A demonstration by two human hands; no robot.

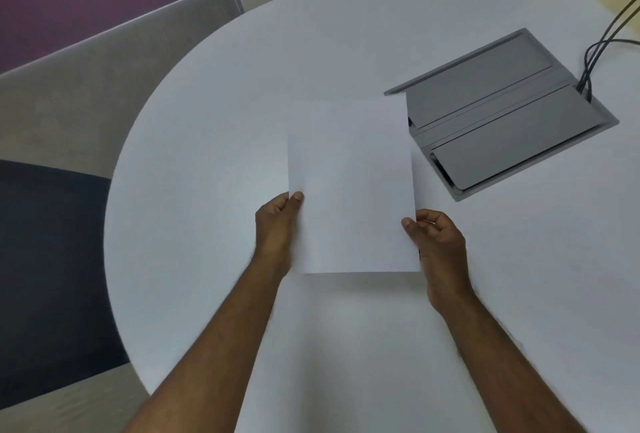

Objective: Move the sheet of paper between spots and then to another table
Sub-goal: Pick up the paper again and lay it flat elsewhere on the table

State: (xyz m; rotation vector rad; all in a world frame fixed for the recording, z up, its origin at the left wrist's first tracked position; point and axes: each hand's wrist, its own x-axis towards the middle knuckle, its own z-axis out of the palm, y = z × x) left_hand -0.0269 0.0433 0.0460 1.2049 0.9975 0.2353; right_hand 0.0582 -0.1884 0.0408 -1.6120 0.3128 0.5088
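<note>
Paper sheet (351,190), plain white, held in both hands over the white worktop (214,127), roughly centre of view. Left hand (277,231) pinches the sheet's left edge, thumb on top w/ the other fingers hidden under the sheet, so left grip is closed on the paper. Right hand (438,245) pinches the right edge low down, thumb tip on top, fingers curled beside/under; right grip also closed on the paper. Near edge of the sheet looks lifted off the worktop, w/ a soft shadow under it; can't tell if the far edge touches the surface. Far right corner of the sheet overlaps the near-left end of a grey cable box (502,110) set into the worktop, lids shut. Dark cables (595,44) run out of the box's far right corner and off the right of frame. Worktop has a rounded end on the left. Beyond it, floor (69,93) in beige, dark blue & purple blocks. Both forearms bare, coming in from the bottom of frame.
</note>
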